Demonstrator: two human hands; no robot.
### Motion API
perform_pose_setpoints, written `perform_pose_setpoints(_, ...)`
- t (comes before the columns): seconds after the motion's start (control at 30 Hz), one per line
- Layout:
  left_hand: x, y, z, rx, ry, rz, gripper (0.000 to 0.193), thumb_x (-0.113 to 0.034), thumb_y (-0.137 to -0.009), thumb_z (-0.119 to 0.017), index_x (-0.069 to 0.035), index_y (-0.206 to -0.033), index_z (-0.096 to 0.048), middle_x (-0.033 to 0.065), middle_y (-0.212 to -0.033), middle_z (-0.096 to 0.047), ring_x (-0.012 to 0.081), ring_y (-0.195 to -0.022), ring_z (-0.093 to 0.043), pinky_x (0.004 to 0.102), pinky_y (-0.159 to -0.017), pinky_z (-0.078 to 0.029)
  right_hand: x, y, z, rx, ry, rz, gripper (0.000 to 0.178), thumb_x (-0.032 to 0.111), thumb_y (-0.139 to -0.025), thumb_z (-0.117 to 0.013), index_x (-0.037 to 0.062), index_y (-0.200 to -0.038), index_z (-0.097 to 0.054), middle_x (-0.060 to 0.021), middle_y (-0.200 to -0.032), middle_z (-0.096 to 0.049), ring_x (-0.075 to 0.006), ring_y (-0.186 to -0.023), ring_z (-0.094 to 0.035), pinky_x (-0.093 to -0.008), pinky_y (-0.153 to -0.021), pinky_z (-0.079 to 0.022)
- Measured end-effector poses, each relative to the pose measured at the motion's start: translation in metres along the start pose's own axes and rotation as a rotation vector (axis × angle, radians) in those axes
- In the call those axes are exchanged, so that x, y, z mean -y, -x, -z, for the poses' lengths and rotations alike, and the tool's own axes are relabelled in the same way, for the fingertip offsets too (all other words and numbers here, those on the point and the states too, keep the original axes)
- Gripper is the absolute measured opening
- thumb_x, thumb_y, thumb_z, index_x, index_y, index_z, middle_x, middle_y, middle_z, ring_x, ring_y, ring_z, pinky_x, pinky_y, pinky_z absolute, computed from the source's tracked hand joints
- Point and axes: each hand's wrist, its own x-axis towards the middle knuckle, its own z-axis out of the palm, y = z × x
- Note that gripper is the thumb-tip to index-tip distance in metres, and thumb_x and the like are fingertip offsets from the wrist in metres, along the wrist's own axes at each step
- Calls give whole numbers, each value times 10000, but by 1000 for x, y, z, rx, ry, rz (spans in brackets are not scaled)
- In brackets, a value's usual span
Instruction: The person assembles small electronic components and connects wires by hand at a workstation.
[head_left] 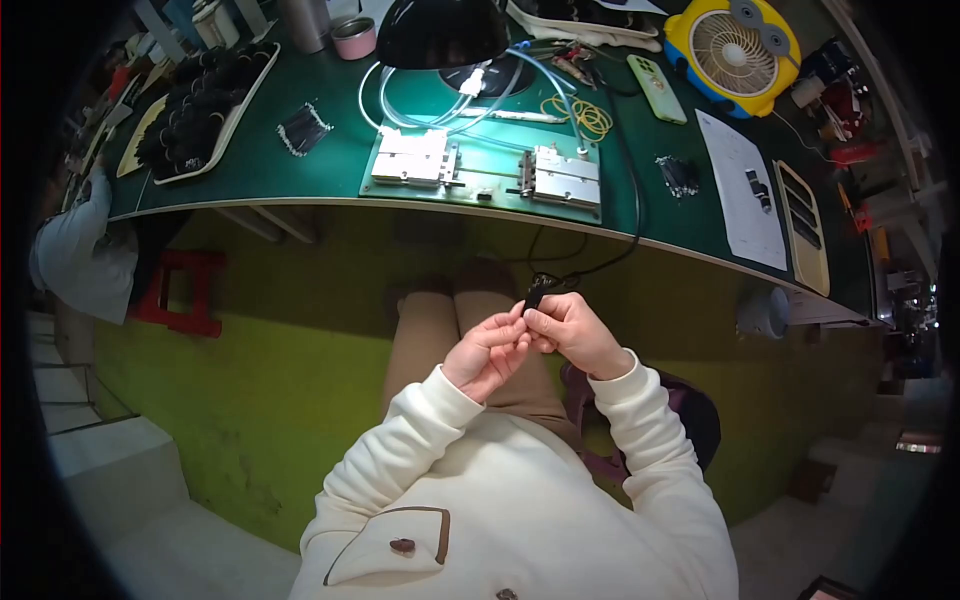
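Above my lap, in front of the bench edge, my two hands meet at the fingertips. My right hand is closed, its thumb and fingers pinching a small black part that sticks up from the grip. My left hand is closed too, its fingertips pressed against the part's lower end. The part's exact kind cannot be made out, as the fingers cover its lower portion. Beyond the hands, a metal fixture plate lies at the bench's front edge. It carries a left metal block and a right metal block.
A black lamp overhangs the green bench. Clear tubing and a black cable run near the fixture. Small dark parts lie in a left pile and a right pile. A yellow-blue fan stands far right. Someone's sleeve shows left.
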Motion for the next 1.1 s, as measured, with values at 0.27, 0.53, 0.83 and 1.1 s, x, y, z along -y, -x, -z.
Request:
perform_pose_setpoints(0.27, 20, 7, -36, -133, -262, 60, 146, -54, -808, -507, -49, -954, -503, 58, -898, -548, 159, -812, -553, 280, -748, -479, 70, 19, 94, -386, 76, 146, 177, 165, -823, -501, 9, -758, -553, 40, -490, -367, -55, -425, -339, -180, -410, -274)
perform_pose_setpoints(0.53, 21, 15, -28, -118, -229, 110, 88, -61, -807, -512, -65, -895, -523, 46, -865, -554, 147, -794, -549, 275, -722, -476, 158, -6, 231, -825, 711, 8, 194, 197, -791, -552, 12, -751, -596, -12, -605, -546, -65, -503, -493, -173, -483, -396)
perform_pose_setpoints(0.83, -7, 22, -15, -129, -231, 7, 100, -67, -793, -539, -60, -890, -519, 45, -848, -550, 141, -772, -551, 261, -693, -483, 138, -30, 227, -974, 1311, 2, 226, 221, -708, -626, 2, -651, -623, -72, -526, -565, -126, -419, -512, -247, -492, -419)
perform_pose_setpoints(1.1, -143, 36, -17, -378, -1035, -1079, 46, -22, -768, -538, 9, -797, -554, 46, -745, -573, 109, -647, -548, 224, -598, -459, 88, -3, 209, -1279, 1108, 647, 217, 220, -784, -550, 26, -848, -623, -125, -748, -605, -195, -635, -553, -275, -576, -412)
